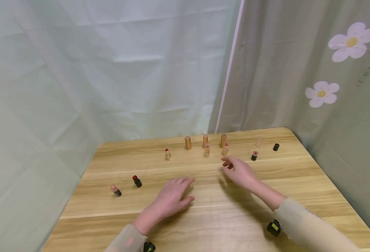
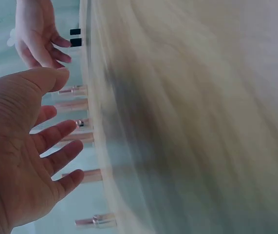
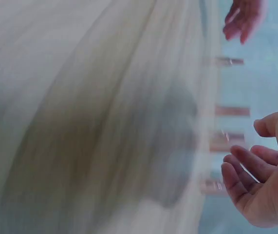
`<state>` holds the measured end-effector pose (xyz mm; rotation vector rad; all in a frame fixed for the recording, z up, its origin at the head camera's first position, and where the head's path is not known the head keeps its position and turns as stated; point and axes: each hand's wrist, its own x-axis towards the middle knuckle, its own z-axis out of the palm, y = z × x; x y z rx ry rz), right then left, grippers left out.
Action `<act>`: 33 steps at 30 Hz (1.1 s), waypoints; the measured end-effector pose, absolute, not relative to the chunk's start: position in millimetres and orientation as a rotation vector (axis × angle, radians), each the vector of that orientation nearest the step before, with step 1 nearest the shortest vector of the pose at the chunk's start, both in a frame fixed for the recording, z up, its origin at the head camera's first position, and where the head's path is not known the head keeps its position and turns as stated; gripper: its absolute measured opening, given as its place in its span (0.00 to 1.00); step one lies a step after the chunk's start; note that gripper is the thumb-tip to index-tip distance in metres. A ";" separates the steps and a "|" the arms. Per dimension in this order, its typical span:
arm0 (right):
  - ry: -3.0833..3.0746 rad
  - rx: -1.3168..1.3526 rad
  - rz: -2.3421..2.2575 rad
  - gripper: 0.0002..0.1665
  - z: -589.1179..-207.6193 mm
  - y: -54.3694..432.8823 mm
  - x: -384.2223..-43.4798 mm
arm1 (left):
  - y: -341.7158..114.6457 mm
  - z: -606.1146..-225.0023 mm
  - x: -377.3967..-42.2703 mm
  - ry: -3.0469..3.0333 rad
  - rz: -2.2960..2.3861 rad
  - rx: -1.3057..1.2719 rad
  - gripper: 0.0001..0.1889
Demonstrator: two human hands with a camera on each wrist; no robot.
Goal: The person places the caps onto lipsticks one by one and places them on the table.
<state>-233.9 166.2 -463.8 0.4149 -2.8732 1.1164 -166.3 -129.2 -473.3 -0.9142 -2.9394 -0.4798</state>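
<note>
My left hand (image 1: 171, 196) hovers over the middle of the table with fingers spread and nothing held. To its left stand a black lipstick with a red tip (image 1: 137, 181) and a pinkish-tipped lipstick (image 1: 116, 190). Fingers loosely bent and holding nothing, my right hand (image 1: 240, 173) is in the air, nearest to a gold lipstick (image 1: 225, 149). Beside that one is another gold lipstick (image 1: 207, 150), and farther left a gold lipstick with a bare red tip (image 1: 168, 155). In the left wrist view both the left palm (image 2: 17, 161) and the right hand (image 2: 36, 36) appear empty.
Three copper-gold cylinders (image 1: 188, 142) stand along the back of the wooden table (image 1: 204, 224). At the right are a short black lipstick (image 1: 254, 156), a small black cylinder (image 1: 276, 147) and a clear cap (image 1: 259, 141). Curtains (image 1: 134, 70) hang behind and beside the table.
</note>
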 end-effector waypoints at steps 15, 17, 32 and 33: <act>-2.745 0.091 1.094 0.32 -435.6 286.1 -262.9 | -76.2 -459.7 -176.1 -2.894 -0.316 -1.062 0.37; -2.754 0.048 1.115 0.33 -438.7 292.7 -268.8 | -67.5 -457.5 -176.7 -2.876 -0.322 -1.097 0.37; -2.820 -0.137 1.217 0.41 -464.2 301.1 -305.4 | -23.8 -454.0 -183.7 -2.846 -0.377 -1.150 0.35; -2.822 -0.143 1.226 0.41 -464.8 300.5 -306.8 | -20.6 -454.5 -185.0 -2.847 -0.377 -1.147 0.35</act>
